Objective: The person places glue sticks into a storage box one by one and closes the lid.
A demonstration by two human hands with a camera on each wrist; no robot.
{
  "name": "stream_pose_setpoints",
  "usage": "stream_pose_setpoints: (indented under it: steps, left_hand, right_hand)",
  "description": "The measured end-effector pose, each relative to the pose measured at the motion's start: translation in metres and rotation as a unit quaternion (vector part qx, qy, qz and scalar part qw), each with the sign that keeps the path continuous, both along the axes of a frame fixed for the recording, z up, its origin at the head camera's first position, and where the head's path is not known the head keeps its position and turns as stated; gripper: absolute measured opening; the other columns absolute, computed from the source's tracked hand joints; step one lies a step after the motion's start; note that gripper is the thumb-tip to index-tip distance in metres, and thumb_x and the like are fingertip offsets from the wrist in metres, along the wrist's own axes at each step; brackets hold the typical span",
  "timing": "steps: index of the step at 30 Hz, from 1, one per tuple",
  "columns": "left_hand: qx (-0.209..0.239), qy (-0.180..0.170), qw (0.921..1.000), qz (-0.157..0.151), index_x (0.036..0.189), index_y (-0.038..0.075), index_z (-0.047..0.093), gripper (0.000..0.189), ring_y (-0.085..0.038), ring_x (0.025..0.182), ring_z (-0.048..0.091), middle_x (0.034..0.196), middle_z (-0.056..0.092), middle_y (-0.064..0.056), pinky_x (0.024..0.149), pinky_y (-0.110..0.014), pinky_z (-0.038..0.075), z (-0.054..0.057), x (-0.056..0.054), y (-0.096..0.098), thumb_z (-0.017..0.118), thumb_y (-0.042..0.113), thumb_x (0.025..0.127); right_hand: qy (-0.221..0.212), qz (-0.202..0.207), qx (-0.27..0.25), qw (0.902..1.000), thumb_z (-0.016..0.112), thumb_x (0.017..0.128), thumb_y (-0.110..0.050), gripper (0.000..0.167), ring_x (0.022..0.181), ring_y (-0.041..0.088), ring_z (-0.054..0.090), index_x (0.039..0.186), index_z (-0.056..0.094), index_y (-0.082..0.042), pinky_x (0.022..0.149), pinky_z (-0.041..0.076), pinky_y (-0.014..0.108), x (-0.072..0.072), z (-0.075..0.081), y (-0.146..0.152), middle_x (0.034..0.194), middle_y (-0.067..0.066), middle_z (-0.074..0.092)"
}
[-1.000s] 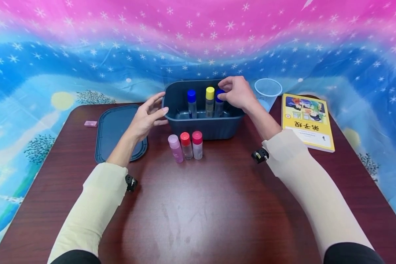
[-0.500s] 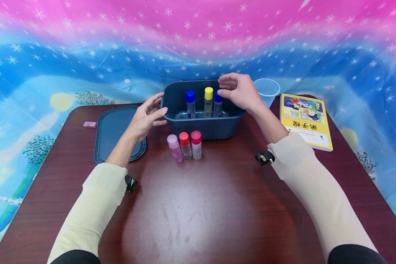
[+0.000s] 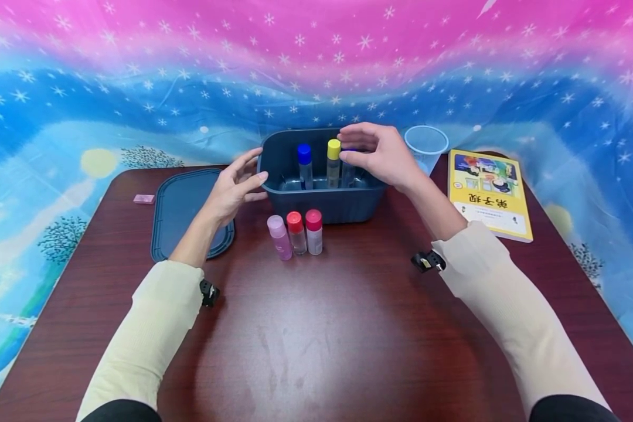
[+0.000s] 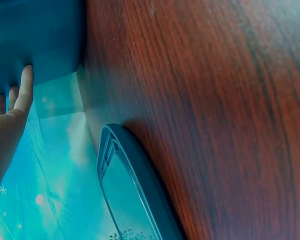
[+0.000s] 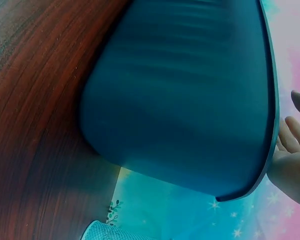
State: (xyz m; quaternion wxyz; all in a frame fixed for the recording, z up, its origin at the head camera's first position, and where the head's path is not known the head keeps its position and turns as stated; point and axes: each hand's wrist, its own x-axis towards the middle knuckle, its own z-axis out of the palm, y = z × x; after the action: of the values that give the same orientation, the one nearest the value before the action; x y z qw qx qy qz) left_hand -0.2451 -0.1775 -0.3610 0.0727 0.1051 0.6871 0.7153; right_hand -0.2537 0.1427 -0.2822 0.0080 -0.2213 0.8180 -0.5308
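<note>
A dark blue plastic bin [image 3: 322, 205] stands on the table. In it three capped bottles stand upright: a blue-capped one [image 3: 305, 164], a yellow-capped one [image 3: 334, 163] and a second blue-capped one [image 3: 349, 174], its cap mostly behind my right hand. My left hand [image 3: 234, 184] rests against the bin's left end, fingers extended along the outer wall, thumb at the rim. Over the bin's right part is my right hand [image 3: 382, 153], its thumb and fingers apart, the tips close beside the yellow cap. The right wrist view shows this hand past the rim, palm partly out of frame.
In front of the bin stand a pink bottle [image 3: 280, 238], a red-capped bottle [image 3: 296, 234] and a crimson-capped bottle [image 3: 314, 233]. A dark blue lid [image 3: 184, 205] and a small pink block [image 3: 144, 199] lie left. A clear cup [image 3: 426, 143] and yellow book [image 3: 487, 196] are right.
My right hand has spread from the right blue cap, lifted slightly, then shifted left toward the yellow cap. My left hand stays at the bin's left end.
</note>
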Motion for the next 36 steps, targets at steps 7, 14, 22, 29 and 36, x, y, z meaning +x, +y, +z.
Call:
stream_pose_setpoints:
  steps: [7,14,22,29,36]
  left_hand:
    - [0.002,-0.001,1.0000,0.000,0.158,0.018,0.038,0.064,-0.040,0.141,0.039,0.159,0.033,-0.012,0.101,-0.062,0.045,-0.001,0.000,0.000,0.065,0.020,0.100]
    - [-0.004,0.001,1.0000,-0.001,0.158,0.018,0.038,0.064,-0.038,0.141,0.040,0.160,0.033,-0.012,0.100,-0.060,0.047,0.000,0.000,0.000,0.066,0.021,0.100]
    - [-0.009,0.000,1.0000,0.004,0.157,0.019,0.039,0.064,-0.036,0.139,0.042,0.159,0.034,-0.011,0.101,-0.060,0.047,0.001,0.001,-0.001,0.066,0.021,0.100]
    - [-0.004,-0.003,1.0000,0.002,0.157,0.020,0.040,0.063,-0.036,0.139,0.042,0.159,0.034,-0.012,0.101,-0.060,0.047,0.000,0.000,-0.001,0.066,0.020,0.100]
    - [0.007,-0.005,1.0000,-0.003,0.158,0.016,0.037,0.064,-0.037,0.142,0.039,0.160,0.032,-0.013,0.101,-0.059,0.048,0.002,0.001,-0.001,0.065,0.018,0.100]
  right_hand:
    - [0.003,0.019,-0.011,0.9998,0.074,0.094,-0.010,0.042,0.118,0.023,0.065,0.134,0.064,-0.001,0.097,0.054,0.031,0.007,-0.001,-0.001,0.128,0.015,0.068]
    - [-0.006,0.056,-0.033,0.9978,0.074,0.093,-0.007,0.040,0.114,0.024,0.067,0.131,0.065,-0.002,0.095,0.056,0.032,0.017,-0.004,-0.004,0.124,0.013,0.069]
    - [-0.013,0.098,-0.011,0.9951,0.074,0.093,-0.007,0.039,0.113,0.025,0.067,0.131,0.065,-0.001,0.096,0.055,0.035,0.029,-0.008,-0.014,0.122,0.014,0.070]
    - [-0.019,0.131,-0.025,0.9909,0.072,0.093,-0.004,0.035,0.110,0.024,0.069,0.127,0.066,0.002,0.097,0.055,0.034,0.034,-0.010,-0.018,0.119,0.014,0.071]
    - [-0.015,0.174,-0.032,0.9842,0.072,0.093,-0.002,0.031,0.110,0.023,0.070,0.123,0.069,0.002,0.096,0.055,0.034,0.038,-0.014,-0.020,0.117,0.012,0.073]
